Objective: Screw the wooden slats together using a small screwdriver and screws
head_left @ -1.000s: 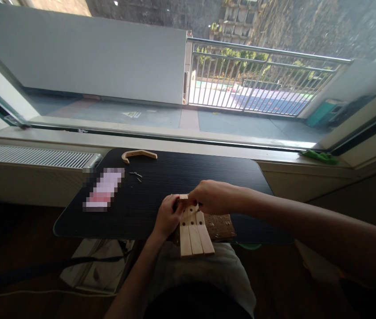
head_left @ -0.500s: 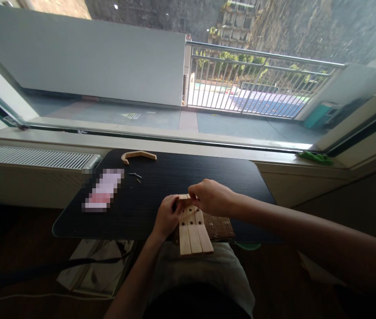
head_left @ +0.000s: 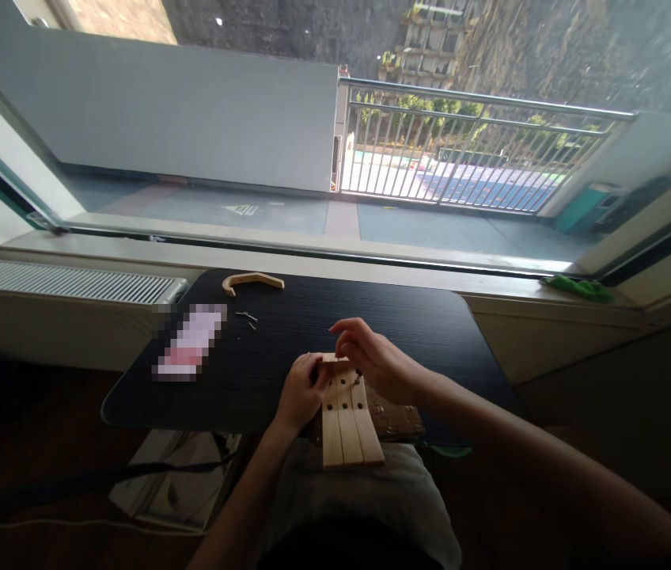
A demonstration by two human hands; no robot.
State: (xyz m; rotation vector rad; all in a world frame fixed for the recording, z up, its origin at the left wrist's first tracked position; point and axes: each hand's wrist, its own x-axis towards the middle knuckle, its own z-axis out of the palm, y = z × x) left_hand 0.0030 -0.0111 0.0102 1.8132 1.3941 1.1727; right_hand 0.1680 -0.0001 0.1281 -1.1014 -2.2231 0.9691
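Note:
Three pale wooden slats [head_left: 344,419] with holes lie side by side at the near edge of the black table [head_left: 418,324], jutting over my lap. My left hand [head_left: 301,393] is closed on the slats' left edge near their far end. My right hand [head_left: 374,362] hovers just above the far end of the slats with its fingers curled and the fingertips pinched together; what they hold, if anything, is too small to make out. A brown board [head_left: 399,417] lies under the slats to the right.
A curved wooden piece [head_left: 251,279] lies at the table's far left, two small screws [head_left: 248,318] near it, and a blurred pink-white item [head_left: 190,342] beside them. A radiator [head_left: 62,279] runs at the left. A green cloth [head_left: 578,286] sits on the window sill.
My right hand has lifted off the far end of the slats and its fingers now curl above them. My left hand keeps its grip on the slats.

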